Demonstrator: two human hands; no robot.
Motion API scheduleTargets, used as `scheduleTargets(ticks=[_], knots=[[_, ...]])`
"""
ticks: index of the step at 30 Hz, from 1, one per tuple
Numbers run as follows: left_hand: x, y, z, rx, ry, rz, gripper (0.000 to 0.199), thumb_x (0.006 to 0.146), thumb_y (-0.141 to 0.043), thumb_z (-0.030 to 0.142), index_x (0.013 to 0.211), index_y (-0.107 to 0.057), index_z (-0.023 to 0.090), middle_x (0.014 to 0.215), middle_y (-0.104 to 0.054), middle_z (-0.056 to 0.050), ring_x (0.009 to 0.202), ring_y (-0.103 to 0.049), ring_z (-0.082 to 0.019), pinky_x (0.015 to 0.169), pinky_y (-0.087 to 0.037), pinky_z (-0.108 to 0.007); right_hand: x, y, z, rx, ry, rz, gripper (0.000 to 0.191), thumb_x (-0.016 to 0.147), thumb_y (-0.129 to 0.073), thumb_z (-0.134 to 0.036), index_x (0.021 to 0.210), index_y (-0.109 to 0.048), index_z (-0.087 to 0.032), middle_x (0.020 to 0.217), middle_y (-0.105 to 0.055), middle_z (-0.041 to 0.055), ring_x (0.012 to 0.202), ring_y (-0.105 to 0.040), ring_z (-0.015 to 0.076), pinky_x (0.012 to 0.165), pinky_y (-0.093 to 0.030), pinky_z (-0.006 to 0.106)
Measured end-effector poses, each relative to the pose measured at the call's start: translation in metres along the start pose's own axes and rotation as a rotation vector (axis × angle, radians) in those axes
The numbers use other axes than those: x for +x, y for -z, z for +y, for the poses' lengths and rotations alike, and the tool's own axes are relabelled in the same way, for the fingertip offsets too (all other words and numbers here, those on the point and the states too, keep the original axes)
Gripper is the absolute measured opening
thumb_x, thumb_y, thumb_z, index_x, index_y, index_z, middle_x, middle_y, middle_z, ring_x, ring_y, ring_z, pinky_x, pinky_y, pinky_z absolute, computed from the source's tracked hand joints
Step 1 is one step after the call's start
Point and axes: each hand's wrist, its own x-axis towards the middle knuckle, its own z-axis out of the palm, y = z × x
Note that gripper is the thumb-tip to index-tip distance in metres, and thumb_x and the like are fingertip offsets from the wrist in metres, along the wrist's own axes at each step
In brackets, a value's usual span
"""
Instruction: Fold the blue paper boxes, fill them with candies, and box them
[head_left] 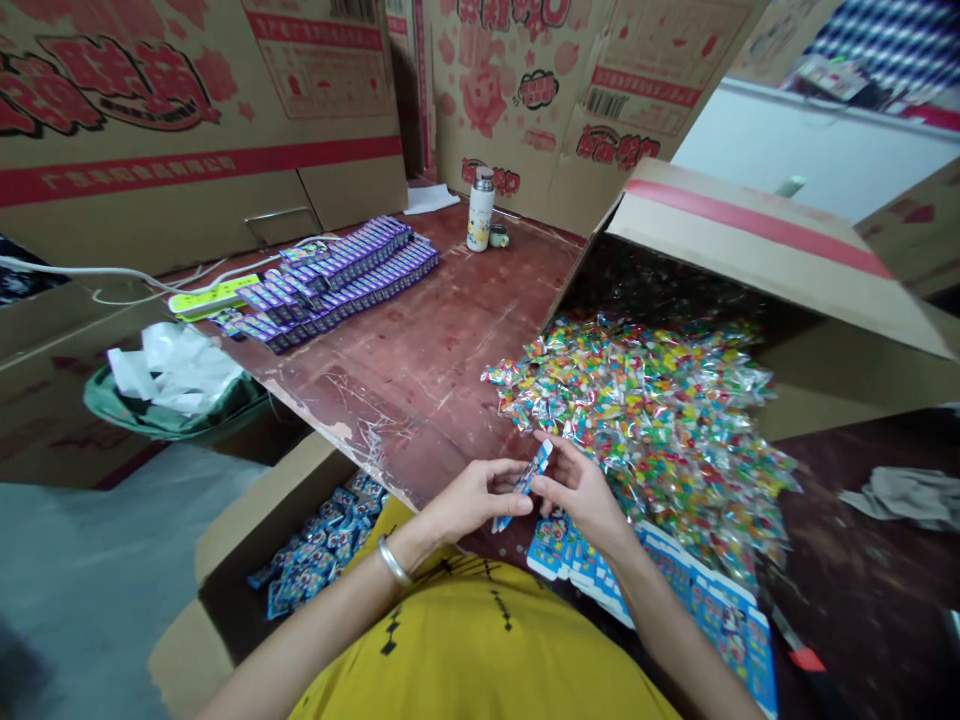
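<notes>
Between my two hands, a small blue printed candy box [523,487] is held tilted over the table's near edge. My left hand [480,497] grips its lower left side with thumb and fingers. On the upper right side, my right hand [576,488] pinches the same box near its end flap. Under my right forearm lies a row of flat blue cartons [694,600]. Just beyond my right hand spreads a pile of clear candy packets [637,400] filled with colourful sweets. Down to the left, an open cardboard box [259,510] contains many small blue boxes [330,545].
Purple boxes [345,280] stand in rows at the table's far left beside a yellow-green power strip [214,297]. A white bottle [480,210] stands at the back. The packets spill from a tipped carton [750,215]. A green basket [172,430] holds white scraps. A grey cloth [907,497] lies right.
</notes>
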Motion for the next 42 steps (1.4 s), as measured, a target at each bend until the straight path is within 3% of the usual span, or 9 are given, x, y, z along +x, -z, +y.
scheduleTargets(ticks=[11, 15, 19, 24, 31, 33, 36, 39, 42], knots=[[-0.008, 0.02, 0.002, -0.238, 0.088, 0.062, 0.053, 0.072, -0.077, 0.037, 0.115, -0.063, 0.011, 0.106, -0.069, -0.015, 0.09, -0.067, -0.023, 0.086, -0.05, -0.037, -0.008, 0.01, -0.001, -0.026, -0.001, 0.044, 0.076, 0.079, -0.066, -0.035, 0.145, -0.029, -0.029, 0.088, -0.061, 0.0008, 0.057, -0.054, 0.0121, 0.047, -0.051, 0.025], [-0.014, 0.036, 0.008, -0.272, 0.043, 0.097, 0.047, 0.076, -0.074, 0.032, 0.116, -0.061, 0.013, 0.12, -0.063, -0.019, 0.104, -0.064, -0.027, 0.092, -0.048, -0.043, -0.015, 0.033, 0.002, -0.398, -0.005, 0.146, 0.067, 0.079, -0.064, -0.034, 0.141, -0.04, -0.031, 0.075, -0.053, -0.0024, 0.054, -0.051, 0.013, 0.049, -0.049, 0.026], [-0.015, 0.034, 0.01, -0.26, 0.034, 0.018, 0.048, 0.075, -0.074, 0.032, 0.117, -0.062, 0.013, 0.118, -0.063, -0.019, 0.111, -0.061, -0.029, 0.098, -0.043, -0.045, -0.02, 0.026, -0.01, -0.789, 0.22, 0.255, 0.047, 0.081, -0.064, -0.035, 0.128, -0.058, -0.031, 0.085, -0.056, 0.0025, 0.063, -0.052, 0.0154, 0.063, -0.048, 0.03], [-0.013, 0.018, 0.011, -0.209, 0.023, -0.05, 0.056, 0.072, -0.077, 0.035, 0.121, -0.06, 0.014, 0.114, -0.065, -0.014, 0.1, -0.063, -0.024, 0.093, -0.045, -0.037, -0.018, -0.01, -0.028, -0.6, 0.265, -0.091, 0.049, 0.086, -0.06, -0.029, 0.133, -0.05, -0.029, 0.075, -0.055, -0.0017, 0.06, -0.049, 0.0126, 0.056, -0.042, 0.024], [-0.023, 0.017, 0.017, 0.061, 0.096, -0.123, 0.05, 0.069, -0.077, 0.036, 0.113, -0.066, 0.015, 0.093, -0.068, -0.005, 0.082, -0.06, -0.018, 0.076, -0.044, -0.027, -0.013, -0.004, -0.038, -0.408, -0.004, -0.408, 0.014, 0.082, -0.066, -0.032, 0.083, -0.059, -0.021, 0.057, -0.055, -0.0051, 0.046, -0.05, 0.0107, 0.044, -0.037, 0.022], [-0.022, 0.016, 0.017, 0.1, 0.068, -0.059, 0.038, 0.075, -0.072, 0.037, 0.104, -0.07, 0.012, 0.087, -0.068, -0.005, 0.076, -0.058, -0.015, 0.072, -0.043, -0.025, -0.011, -0.002, -0.036, -0.353, 0.027, -0.287, 0.016, 0.082, -0.066, -0.035, 0.081, -0.059, -0.02, 0.059, -0.057, -0.0039, 0.046, -0.052, 0.0115, 0.044, -0.04, 0.022], [-0.016, 0.011, 0.013, 0.103, -0.006, 0.138, 0.032, 0.079, -0.067, 0.037, 0.097, -0.071, 0.011, 0.084, -0.067, -0.005, 0.073, -0.057, -0.015, 0.07, -0.043, -0.025, -0.008, -0.008, -0.027, -0.232, 0.183, 0.061, 0.027, 0.079, -0.07, -0.033, 0.101, -0.059, -0.023, 0.082, -0.065, 0.0013, 0.071, -0.063, 0.0163, 0.057, -0.049, 0.024], [-0.01, 0.003, 0.001, 0.088, -0.111, 0.356, 0.028, 0.077, -0.071, 0.033, 0.093, -0.071, 0.01, 0.085, -0.067, -0.006, 0.076, -0.057, -0.015, 0.071, -0.044, -0.025, -0.006, -0.021, -0.013, -0.149, 0.22, 0.15, 0.045, 0.078, -0.072, -0.029, 0.118, -0.052, -0.025, 0.098, -0.066, 0.0041, 0.089, -0.064, 0.0195, 0.071, -0.053, 0.028], [-0.005, -0.006, -0.01, 0.051, -0.199, 0.495, 0.025, 0.077, -0.07, 0.03, 0.093, -0.068, 0.011, 0.086, -0.066, -0.005, 0.077, -0.057, -0.015, 0.072, -0.046, -0.025, -0.003, -0.033, 0.0, -0.087, 0.269, 0.275, 0.038, 0.081, -0.068, -0.028, 0.115, -0.051, -0.024, 0.091, -0.067, 0.0027, 0.083, -0.065, 0.0179, 0.071, -0.052, 0.028]])
